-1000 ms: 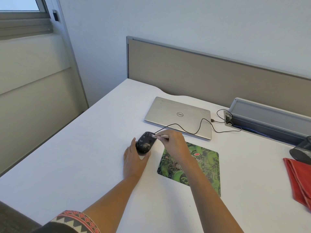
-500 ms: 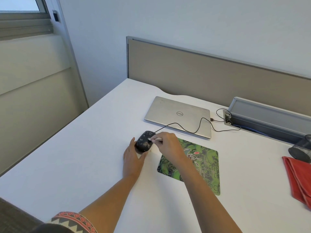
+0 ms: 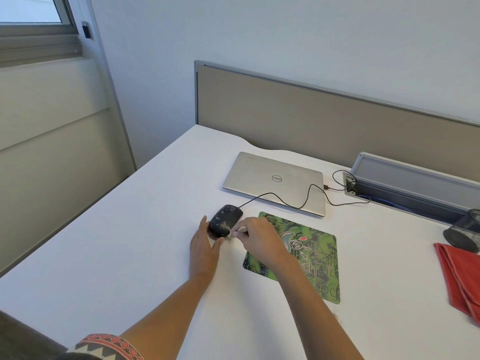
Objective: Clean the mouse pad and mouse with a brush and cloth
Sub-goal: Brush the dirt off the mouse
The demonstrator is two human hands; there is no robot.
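Note:
A black wired mouse (image 3: 225, 221), speckled with pale dust, rests on the white desk just left of the green patterned mouse pad (image 3: 309, 253). My left hand (image 3: 204, 245) lies flat against the mouse's near left side, thumb under its rear, steadying it. My right hand (image 3: 255, 239) pinches a small pale brush (image 3: 237, 232), whose tip touches the mouse's near right edge. My right forearm crosses the pad's left part. A folded red cloth (image 3: 461, 279) lies at the desk's right edge.
A closed silver laptop (image 3: 275, 181) sits behind the mouse, the mouse cable (image 3: 293, 202) looping over it to a grey cable tray (image 3: 415, 183). A dark mesh holder (image 3: 465, 233) stands by the cloth. A beige partition (image 3: 324, 113) backs the desk.
My right hand has drawn the brush from the far end of the mouse toward its near right edge. My left hand stays against the mouse.

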